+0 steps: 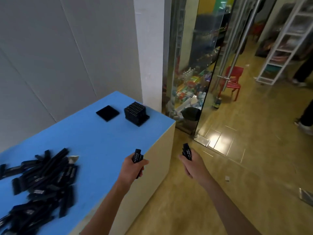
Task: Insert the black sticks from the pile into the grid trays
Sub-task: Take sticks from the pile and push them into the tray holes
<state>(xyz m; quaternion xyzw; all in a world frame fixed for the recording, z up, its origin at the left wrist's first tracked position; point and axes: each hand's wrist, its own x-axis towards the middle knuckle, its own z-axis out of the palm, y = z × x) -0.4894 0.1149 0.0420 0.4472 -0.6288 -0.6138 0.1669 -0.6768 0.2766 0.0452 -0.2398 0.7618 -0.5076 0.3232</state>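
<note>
Both hands are loaded here. The left hand (135,164) clenches a small bundle of black sticks (138,156) over the near right edge of the blue surface (101,143), while the right hand (190,161) grasps a second bundle (187,151) out past that edge, above the floor. In each grip the fingers wrap the lower part of the sticks, leaving the printed tops poking up.

The rest of the pile (42,180) sprawls across the surface's near left, well apart from the trays. Far end: one filled tray (135,113) standing packed with sticks, and just beside it a flat empty tray (107,113).

These sticks look rigid, slim and light, probably smooth-sided, so a bundle could fan or slip. Best guess: hold low on the shaft, feed one top at a time into a cell, and keep each stick upright so it doesn't jam on the grid walls.
</note>
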